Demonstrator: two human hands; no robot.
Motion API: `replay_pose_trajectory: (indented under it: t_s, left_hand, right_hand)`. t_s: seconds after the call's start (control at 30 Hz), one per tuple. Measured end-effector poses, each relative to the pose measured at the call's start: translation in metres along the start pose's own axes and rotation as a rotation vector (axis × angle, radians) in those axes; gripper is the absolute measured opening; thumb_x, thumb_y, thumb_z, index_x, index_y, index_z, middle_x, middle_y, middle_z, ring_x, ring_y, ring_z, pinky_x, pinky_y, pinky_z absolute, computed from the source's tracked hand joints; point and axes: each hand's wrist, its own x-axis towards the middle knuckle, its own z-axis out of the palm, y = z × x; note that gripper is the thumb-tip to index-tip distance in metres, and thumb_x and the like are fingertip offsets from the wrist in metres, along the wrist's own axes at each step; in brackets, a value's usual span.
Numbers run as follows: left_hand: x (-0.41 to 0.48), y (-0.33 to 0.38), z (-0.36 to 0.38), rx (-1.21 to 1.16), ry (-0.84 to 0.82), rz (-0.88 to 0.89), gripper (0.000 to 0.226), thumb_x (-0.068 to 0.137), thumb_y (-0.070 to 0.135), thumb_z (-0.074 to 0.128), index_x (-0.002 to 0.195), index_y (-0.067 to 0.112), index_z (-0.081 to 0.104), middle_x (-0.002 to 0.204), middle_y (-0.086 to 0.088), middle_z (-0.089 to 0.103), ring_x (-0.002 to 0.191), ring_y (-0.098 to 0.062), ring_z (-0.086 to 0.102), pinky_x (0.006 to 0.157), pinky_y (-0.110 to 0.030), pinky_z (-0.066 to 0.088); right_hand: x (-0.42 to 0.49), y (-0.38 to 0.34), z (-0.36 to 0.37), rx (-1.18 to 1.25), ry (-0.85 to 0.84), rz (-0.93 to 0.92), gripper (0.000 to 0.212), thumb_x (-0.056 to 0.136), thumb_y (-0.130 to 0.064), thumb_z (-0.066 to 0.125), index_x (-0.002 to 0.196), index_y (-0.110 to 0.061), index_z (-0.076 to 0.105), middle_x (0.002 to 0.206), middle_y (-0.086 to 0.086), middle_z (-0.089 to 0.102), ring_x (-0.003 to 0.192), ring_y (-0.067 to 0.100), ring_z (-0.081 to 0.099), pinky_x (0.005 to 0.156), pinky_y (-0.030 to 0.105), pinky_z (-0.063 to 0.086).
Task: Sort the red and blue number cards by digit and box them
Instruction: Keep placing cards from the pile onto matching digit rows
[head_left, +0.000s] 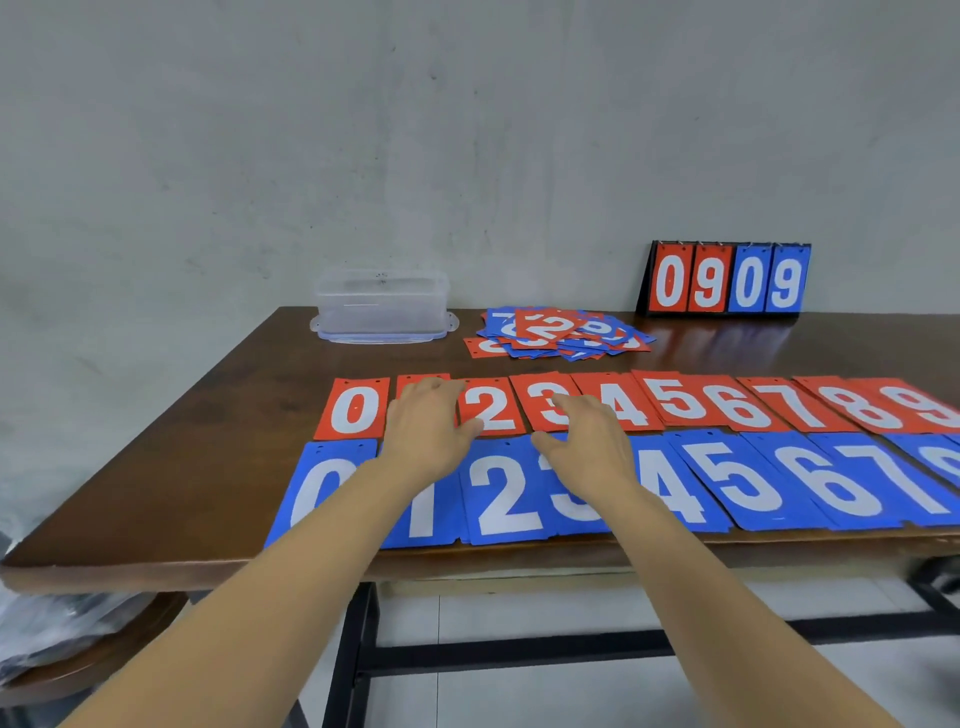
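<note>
Sorting step: left hand lies flat, fingers spread, on the red 1 card; right hand, also spread and gripping nothing, on the red 3 card. Unsorted pile sits beside the clear plastic box; next move likely draws from it.

Both hands, left and right, lie flat on the red card row

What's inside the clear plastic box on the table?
The clear plastic box looks empty; no cards show through its walls. Its floor near the rim is too hazy to tell.
</note>
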Motion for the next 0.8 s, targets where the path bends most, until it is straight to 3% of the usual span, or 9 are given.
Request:
replay_pose_trajectory:
  t_s: [0.3,0.6,0.73,0.8]
  left_hand:
    - [0.080,0.042,0.027,0.073,-0.032,0.064,0.053,0.095,0.043,0.052,0.142,0.021,0.042,0.147,-0.002,0.042,0.136,-0.024,0.033,0.108,-0.038,0.029]
    - [0.172,0.062,0.076,0.069,-0.062,0.040,0.051,0.096,0.037,0.050,0.143,0.019,0.041,0.145,-0.001,0.044,0.134,-0.023,0.035,0.108,-0.036,0.028]
    - [0.208,0.063,0.099,0.074,-0.105,0.011,0.056,0.098,0.033,0.047,0.148,0.017,0.031,0.152,-0.003,0.035,0.140,-0.022,0.029,0.112,-0.037,0.023]
    - [0.224,0.063,0.110,0.063,-0.128,-0.003,0.060,0.098,0.029,0.047,0.151,0.015,0.024,0.155,-0.004,0.030,0.143,-0.022,0.025,0.116,-0.038,0.021]
  right_hand:
    - [0.079,0.038,-0.020,-0.084,0.002,0.000,0.061,0.091,-0.039,0.062,0.144,-0.017,0.041,0.146,0.004,0.042,0.134,0.022,0.037,0.105,0.035,0.038]
    - [0.177,0.096,-0.019,-0.177,-0.124,-0.022,0.058,0.093,-0.038,0.057,0.143,-0.014,0.040,0.144,0.007,0.044,0.133,0.024,0.038,0.104,0.037,0.038]
    - [0.222,0.112,-0.008,-0.219,-0.181,-0.085,0.045,0.094,-0.035,0.052,0.133,-0.012,0.048,0.133,0.008,0.052,0.127,0.026,0.043,0.099,0.035,0.039]
    - [0.244,0.113,0.003,-0.245,-0.228,-0.150,0.053,0.097,-0.037,0.048,0.141,-0.010,0.038,0.144,0.009,0.042,0.135,0.026,0.035,0.108,0.036,0.031]
